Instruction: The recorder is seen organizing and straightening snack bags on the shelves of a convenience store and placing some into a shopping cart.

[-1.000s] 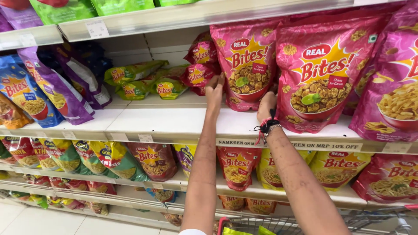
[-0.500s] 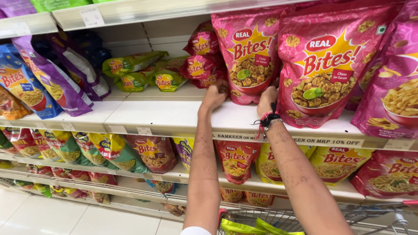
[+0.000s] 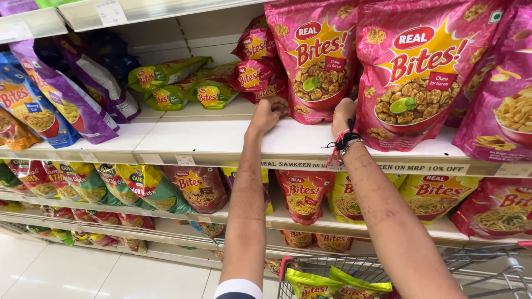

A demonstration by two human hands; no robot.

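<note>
While both arms reach up to the white shelf [image 3: 210, 138], the left hand [image 3: 267, 114] rests on the shelf board, fingers curled narrow against the bottom edge of a large pink snack pouch [image 3: 318, 55] standing upright. The right hand [image 3: 343, 113] sits between this pouch and a second pink pouch [image 3: 421, 72] just beside it; its fingers are hidden behind the packs, so their spread cannot be told. Small green packets [image 3: 172, 88] lie well apart, further left. A shopping cart [image 3: 332, 274] stands below.
</note>
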